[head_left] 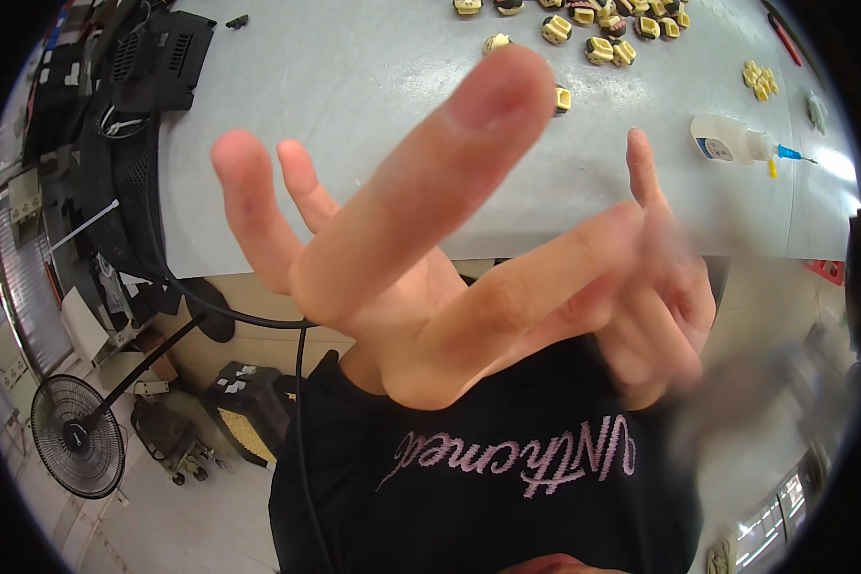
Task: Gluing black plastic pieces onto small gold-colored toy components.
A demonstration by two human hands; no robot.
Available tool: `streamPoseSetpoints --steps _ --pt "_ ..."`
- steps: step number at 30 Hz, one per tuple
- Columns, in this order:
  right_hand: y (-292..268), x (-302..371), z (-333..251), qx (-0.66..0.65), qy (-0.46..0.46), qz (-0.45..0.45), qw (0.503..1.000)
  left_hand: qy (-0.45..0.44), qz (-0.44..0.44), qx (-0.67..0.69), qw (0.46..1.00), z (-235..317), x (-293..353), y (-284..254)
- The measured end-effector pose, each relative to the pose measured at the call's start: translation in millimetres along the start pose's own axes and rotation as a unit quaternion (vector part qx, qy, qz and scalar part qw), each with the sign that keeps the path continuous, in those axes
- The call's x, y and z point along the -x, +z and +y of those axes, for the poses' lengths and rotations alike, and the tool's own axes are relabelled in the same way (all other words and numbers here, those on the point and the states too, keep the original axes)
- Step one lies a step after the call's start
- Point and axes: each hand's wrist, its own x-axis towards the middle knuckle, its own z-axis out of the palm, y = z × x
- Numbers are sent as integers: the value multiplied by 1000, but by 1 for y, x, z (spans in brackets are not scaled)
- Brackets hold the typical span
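Close to the camera my left hand [383, 277] is raised above the table's near edge. Its fingers stretch out and spread apart, with one fingertip large in the foreground and nothing visible between them. Another of its digits reaches right, to my right hand [655, 306]. There the two hands overlap; whether they touch is not clear. One finger of the right hand points up while others curl in. Blur hides its inner fingers and anything they may hold. Beyond the hands, small cream-and-black moulded parts [557, 30] lie on the grey table [354, 86].
A clear plastic bottle [727, 141] with a blue needle tip lies at the right, near a cluster of yellow pieces [760, 80] and a red-handled tool [784, 39]. Black equipment [163, 59] stands far left. Below are a black cable [301, 430] and a fan [77, 435].
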Motion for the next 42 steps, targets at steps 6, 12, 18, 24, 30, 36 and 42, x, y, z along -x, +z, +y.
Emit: streamPoseSetpoints --steps 6,12,18,24,30,36,42 --pt "-6 2 -1 -6 33 -48 998 -1 -31 30 999 -2 -2 6" --pt "-4 2 4 40 14 -29 999 -2 -63 65 996 -10 -7 0" --pt "-1 3 5 69 3 -14 997 -4 -95 96 991 -19 -12 4" --pt "-3 1 7 91 -15 -17 996 12 -126 130 983 -19 -12 4" --pt "-13 0 13 -79 0 -99 992 117 -180 177 961 -33 -15 6" --pt "-19 -2 15 -104 -1 -123 987 -9 -200 113 973 -6 -11 2" --pt "-20 -7 14 -92 -3 -153 984 -111 -137 101 979 9 -6 6"
